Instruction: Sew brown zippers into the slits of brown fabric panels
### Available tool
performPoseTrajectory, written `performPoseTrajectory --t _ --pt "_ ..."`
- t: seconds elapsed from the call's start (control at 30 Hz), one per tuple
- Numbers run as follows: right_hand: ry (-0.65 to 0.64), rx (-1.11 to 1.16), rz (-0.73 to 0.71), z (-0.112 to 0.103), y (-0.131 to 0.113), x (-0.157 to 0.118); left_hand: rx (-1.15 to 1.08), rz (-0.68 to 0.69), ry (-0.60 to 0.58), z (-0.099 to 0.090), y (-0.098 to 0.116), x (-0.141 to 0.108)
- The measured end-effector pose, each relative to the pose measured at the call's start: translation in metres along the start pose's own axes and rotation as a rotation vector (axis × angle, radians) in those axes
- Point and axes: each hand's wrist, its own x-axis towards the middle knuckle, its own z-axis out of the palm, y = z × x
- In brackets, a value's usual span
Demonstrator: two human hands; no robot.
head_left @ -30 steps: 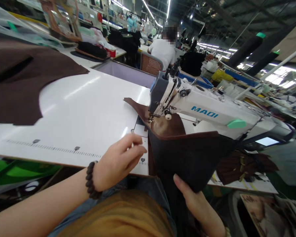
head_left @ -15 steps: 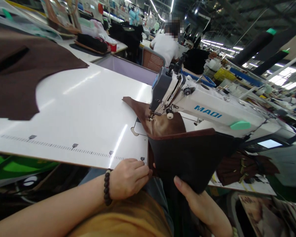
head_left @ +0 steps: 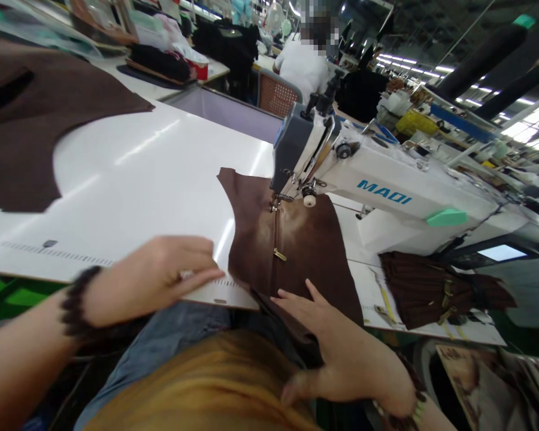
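A brown leather-like panel (head_left: 317,245) lies under the needle and presser foot of a white sewing machine (head_left: 363,185). Down its middle runs a zipper with a gold zipper pull (head_left: 279,254). My right hand (head_left: 323,335) rests on the panel's near edge, fingers spread and thumb apart. That edge folds down over the front of the table. Left of the panel, my left hand (head_left: 157,275) hovers over the white tabletop (head_left: 153,173), its fingers curled together and somewhat blurred. Nothing shows in its fingers, and it is apart from the panel.
Another large brown piece (head_left: 22,131) covers the table's left side. Stacked brown pieces with gold pulls (head_left: 431,287) lie to the right, below the machine's screen (head_left: 500,252). A lilac-lined bin (head_left: 233,114) borders the table's far edge. Beyond it sits a person in white (head_left: 303,66).
The panel, whose near part was lifted with its dark underside showing, now lies flat with its zipper visible. My left hand has moved left, away from it. My right hand has come onto its top.
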Motion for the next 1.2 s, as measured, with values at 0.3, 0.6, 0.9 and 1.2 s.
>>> performPoseTrajectory --t 0.3,0.6,0.9,1.2 --pt "-0.048 -0.027 -0.033 -0.012 0.002 0.004 0.159 0.039 -0.433 0.008 0.001 0.036" --pt "0.496 -0.323 0.164 0.019 0.033 0.062 0.456 0.024 -0.334 0.059 -0.003 0.026" --pt "0.575 -0.488 0.119 0.032 0.046 0.065 0.329 0.076 -0.227 0.077 -0.008 0.026" --pt "0.525 -0.511 0.166 -0.005 0.055 0.087 0.323 -0.011 -0.21 0.086 -0.006 0.028"
